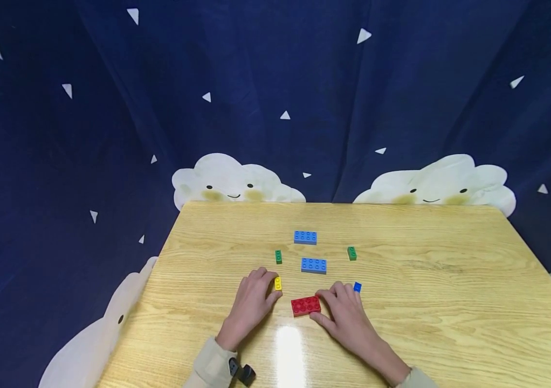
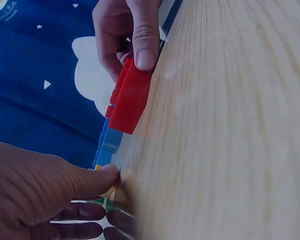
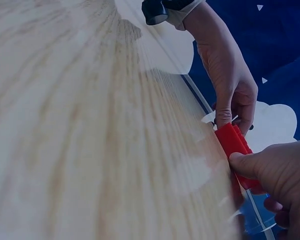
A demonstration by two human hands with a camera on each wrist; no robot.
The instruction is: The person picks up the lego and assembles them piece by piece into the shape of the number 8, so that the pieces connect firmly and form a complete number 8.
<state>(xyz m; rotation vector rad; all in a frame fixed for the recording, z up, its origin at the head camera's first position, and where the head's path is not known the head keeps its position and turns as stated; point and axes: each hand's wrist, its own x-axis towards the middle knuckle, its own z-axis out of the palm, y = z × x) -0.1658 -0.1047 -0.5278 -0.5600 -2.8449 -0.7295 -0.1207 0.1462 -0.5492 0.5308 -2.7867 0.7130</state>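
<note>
A red eight-stud brick (image 1: 305,306) lies studs up on the table, and my right hand (image 1: 348,320) pinches its right end between thumb and fingers. To its left, my left hand (image 1: 252,302) holds a small yellow two-stud brick (image 1: 277,283) between thumb and index finger. In the left wrist view the thumb of the left hand (image 2: 45,187) covers most of the yellow brick. In the right wrist view the thumb of the right hand (image 3: 275,175) presses the near side of the red brick (image 3: 235,145).
Beyond the hands lie two blue eight-stud bricks, one nearer (image 1: 314,265) and one farther (image 1: 305,237). A green brick (image 1: 278,257) lies left of them, another green brick (image 1: 351,253) right. A small blue brick (image 1: 357,286) sits just beyond the right hand's fingers. A dark curtain (image 1: 266,70) hangs behind the table.
</note>
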